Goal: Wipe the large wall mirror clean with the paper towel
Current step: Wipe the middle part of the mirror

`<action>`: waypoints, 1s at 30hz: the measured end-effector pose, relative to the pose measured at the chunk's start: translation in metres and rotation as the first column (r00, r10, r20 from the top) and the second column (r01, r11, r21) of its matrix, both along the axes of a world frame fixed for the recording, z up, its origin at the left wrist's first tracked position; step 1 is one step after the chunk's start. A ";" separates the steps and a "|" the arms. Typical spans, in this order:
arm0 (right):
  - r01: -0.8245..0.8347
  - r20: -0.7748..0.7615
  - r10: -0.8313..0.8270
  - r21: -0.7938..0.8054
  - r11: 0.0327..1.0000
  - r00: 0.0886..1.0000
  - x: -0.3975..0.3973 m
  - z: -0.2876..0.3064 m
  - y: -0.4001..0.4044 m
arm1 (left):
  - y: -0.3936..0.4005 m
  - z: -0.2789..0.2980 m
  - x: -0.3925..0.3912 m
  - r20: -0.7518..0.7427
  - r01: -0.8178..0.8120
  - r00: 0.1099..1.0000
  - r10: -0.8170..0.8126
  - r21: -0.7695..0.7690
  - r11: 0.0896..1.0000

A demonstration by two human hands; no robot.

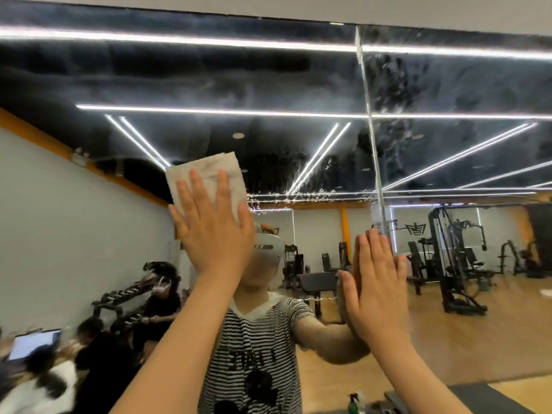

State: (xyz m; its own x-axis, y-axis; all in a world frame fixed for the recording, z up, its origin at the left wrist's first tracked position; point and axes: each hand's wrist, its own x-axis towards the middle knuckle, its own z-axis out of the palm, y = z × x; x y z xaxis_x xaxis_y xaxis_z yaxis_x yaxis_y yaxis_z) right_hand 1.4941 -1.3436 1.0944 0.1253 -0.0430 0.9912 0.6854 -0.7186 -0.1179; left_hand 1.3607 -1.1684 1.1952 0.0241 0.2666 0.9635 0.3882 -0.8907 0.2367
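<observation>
From the head camera, you stand facing the large wall mirror [268, 85], both arms raised to the glass. Your left hand [213, 231] lies flat with straight, spread fingers, pressing a folded white paper towel [206, 171] against the mirror; the towel shows above your fingertips, faintly grey-smudged, with its lower part covered by your palm. It sits left of centre on the glass, just where the reflected dark ceiling meets the reflected grey wall.

Your right hand [375, 282] is lower and to the right, released and empty, its fingers straight and close together, palm flat on the glass so that it meets its own reflection edge to edge. It rests just left of the vertical seam [372, 138] that joins two mirror panels.

Streaks and droplets of wet film [397, 85] cloud the upper part of the mirror, thickest beside the seam and along a beaded line to the right of the towel. Bright ceiling light strips [209, 110] cross the reflection.

The glass gives back a striped T-shirt [254, 339] on your reflected figure, a gym floor with a cable weight machine [454, 258] at right, and a dumbbell rack [125, 297] at lower left, where other people are blurred. A green spray bottle [355, 404] stands at the lower edge.
</observation>
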 end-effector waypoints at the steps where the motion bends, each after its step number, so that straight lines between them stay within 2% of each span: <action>1: 0.001 0.003 -0.001 0.005 1.000 1.000 0.001 -0.001 0.001 | -0.005 0.002 0.003 0.014 0.003 1.000 -0.003 -0.034 0.999; 4: -0.012 0.019 0.012 0.017 1.000 1.000 0.003 -0.002 0.001 | -0.021 0.007 0.013 0.063 0.019 0.998 -0.013 -0.094 0.995; 6: -0.013 0.028 0.013 0.019 1.000 1.000 0.004 -0.002 0.002 | -0.035 0.011 0.023 0.038 0.024 0.999 -0.021 -0.074 0.997; 12: -0.022 0.048 0.021 0.009 1.000 0.999 0.007 -0.003 0.000 | -0.075 0.013 0.057 -0.151 0.068 0.988 -0.033 0.233 0.970; 16: -0.015 0.046 0.015 0.004 1.000 0.999 0.007 -0.002 -0.002 | -0.051 0.018 0.038 -0.250 0.055 0.968 0.027 0.316 0.947; 23: -0.025 0.034 0.024 0.017 1.000 0.999 0.004 -0.002 0.000 | 0.010 0.016 -0.014 -0.130 0.016 0.992 0.003 0.141 0.990; 27: -0.020 0.026 0.019 0.021 1.000 0.999 0.003 -0.002 0.002 | -0.011 0.015 0.004 -0.036 0.017 0.999 -0.015 0.048 0.999; 30: -0.011 0.026 0.010 0.020 1.000 1.000 0.005 -0.003 0.003 | -0.037 0.016 0.024 -0.061 0.017 0.998 -0.013 0.063 0.998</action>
